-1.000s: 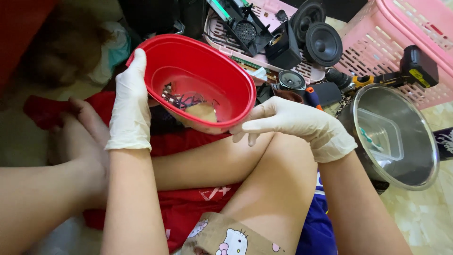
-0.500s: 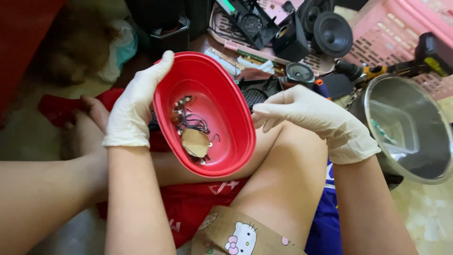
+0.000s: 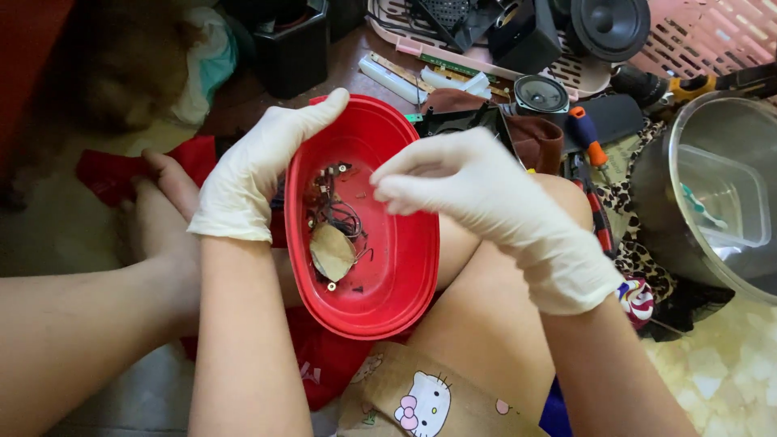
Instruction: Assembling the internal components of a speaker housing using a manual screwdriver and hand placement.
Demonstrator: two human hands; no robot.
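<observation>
Red oval tub (image 3: 396,275) now sits lower and nearer than a second ago, tipped toward the camera over the knee, so its floor reads plainly; that opens the contents to picking. Left hand (image 3: 251,174), gloved white, clamps the tub's far-left rim, fingers hooked over the edge. Right hand (image 3: 477,190), also gloved, has come in over the tub's upper right, fingertips pinched narrow together (whether anything tiny sits between them I cannot tell). Inside the tub: a tangle of thin black wires (image 3: 340,212), a dull tan disc (image 3: 332,251) lying just below the wires, a few small screws and scraps scattered on the floor. To the right, a steel pot (image 3: 660,190) holds a clear plastic box (image 3: 720,202). Beyond, a pink basket (image 3: 712,36) and a small round speaker (image 3: 541,95) lie among loose tools.
</observation>
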